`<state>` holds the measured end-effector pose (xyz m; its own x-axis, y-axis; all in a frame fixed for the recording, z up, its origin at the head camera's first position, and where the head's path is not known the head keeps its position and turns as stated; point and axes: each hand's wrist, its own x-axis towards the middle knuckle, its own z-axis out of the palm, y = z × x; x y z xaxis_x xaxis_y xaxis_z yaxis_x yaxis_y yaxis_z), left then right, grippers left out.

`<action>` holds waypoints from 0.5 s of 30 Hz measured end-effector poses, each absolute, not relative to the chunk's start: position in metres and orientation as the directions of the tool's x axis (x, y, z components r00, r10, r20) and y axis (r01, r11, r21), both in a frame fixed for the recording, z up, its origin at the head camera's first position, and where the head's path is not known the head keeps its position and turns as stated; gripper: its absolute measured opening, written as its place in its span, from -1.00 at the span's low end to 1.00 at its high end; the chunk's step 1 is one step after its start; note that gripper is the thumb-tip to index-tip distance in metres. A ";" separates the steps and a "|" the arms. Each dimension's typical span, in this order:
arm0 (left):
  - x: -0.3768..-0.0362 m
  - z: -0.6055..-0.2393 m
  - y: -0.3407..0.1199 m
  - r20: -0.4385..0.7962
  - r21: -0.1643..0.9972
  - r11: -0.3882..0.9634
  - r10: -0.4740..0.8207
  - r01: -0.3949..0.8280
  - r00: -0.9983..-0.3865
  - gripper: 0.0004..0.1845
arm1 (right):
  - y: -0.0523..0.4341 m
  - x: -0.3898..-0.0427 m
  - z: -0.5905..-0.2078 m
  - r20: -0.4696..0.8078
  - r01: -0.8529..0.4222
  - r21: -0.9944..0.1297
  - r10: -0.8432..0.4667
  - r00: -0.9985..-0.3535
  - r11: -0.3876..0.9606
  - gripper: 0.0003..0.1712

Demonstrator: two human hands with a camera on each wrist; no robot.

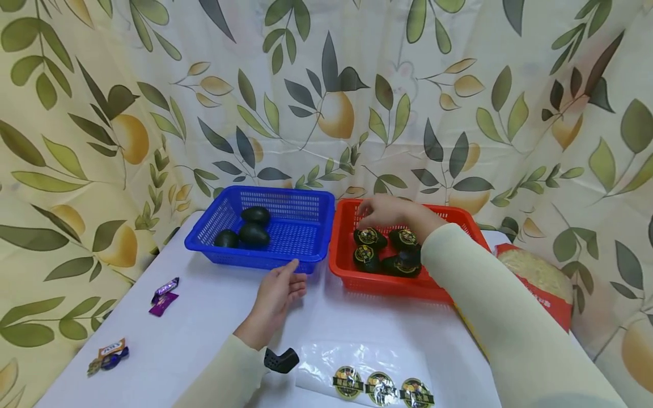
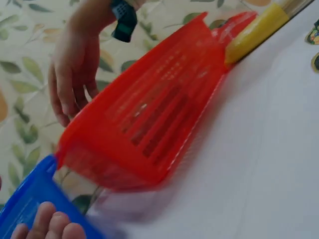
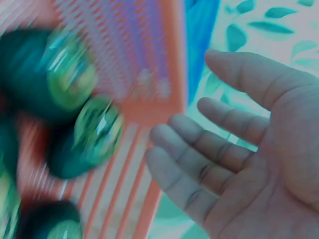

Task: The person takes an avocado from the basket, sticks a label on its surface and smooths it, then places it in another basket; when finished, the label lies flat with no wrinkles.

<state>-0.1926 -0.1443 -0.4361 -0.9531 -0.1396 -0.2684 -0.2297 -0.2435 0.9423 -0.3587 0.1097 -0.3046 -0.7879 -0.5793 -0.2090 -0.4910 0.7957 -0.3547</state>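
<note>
While having a stickered avocado (image 1: 370,238) just below the right hand (image 1: 385,212), pinches nothing.

Finds that avocado in the left part of the red basket (image 1: 398,283), slightly leftward and below, long axis roughly side to side; has the right hand nearer than the left hand (image 1: 276,298). Extends the right arm over the basket, fingers pointing left and down, loosely bent, thumb apart, palm bare. Holds the left hand at the front of the blue basket (image 1: 265,259), fingers extended, thumb raised, nothing held; cannot tell whether touching the rim. Beyond, has bare avocados (image 1: 254,234) inside the blue basket, a sticker sheet (image 1: 326,358) on the table (image 1: 214,323), candies (image 1: 164,300) to the left and a bag (image 1: 541,275) to the right.
</note>
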 end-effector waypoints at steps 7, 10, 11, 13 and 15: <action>-0.195 -0.435 -0.193 -0.240 0.907 -0.403 -0.257 -0.122 -0.936 -0.45 | 0.028 -0.361 -0.303 -0.160 -0.489 -0.564 -0.669 -0.726 0.666 -0.47; -0.198 -0.434 -0.202 -0.242 0.909 -0.400 -0.274 -0.118 -0.931 -0.50 | -0.007 -0.365 -0.308 -0.138 -0.491 -0.624 -0.704 -0.697 0.608 -0.48; -0.199 -0.434 -0.204 -0.244 0.912 -0.390 -0.275 -0.124 -0.930 -0.51 | -0.017 -0.367 -0.310 -0.129 -0.491 -0.637 -0.710 -0.692 0.594 -0.48; -0.201 -0.434 -0.205 -0.245 0.916 -0.379 -0.276 -0.129 -0.930 -0.55 | -0.034 -0.372 -0.315 -0.114 -0.487 -0.654 -0.712 -0.693 0.579 -0.51; -0.203 -0.433 -0.204 -0.236 0.918 -0.379 -0.276 -0.120 -0.932 -0.60 | -0.047 -0.378 -0.320 -0.099 -0.486 -0.664 -0.710 -0.697 0.569 -0.55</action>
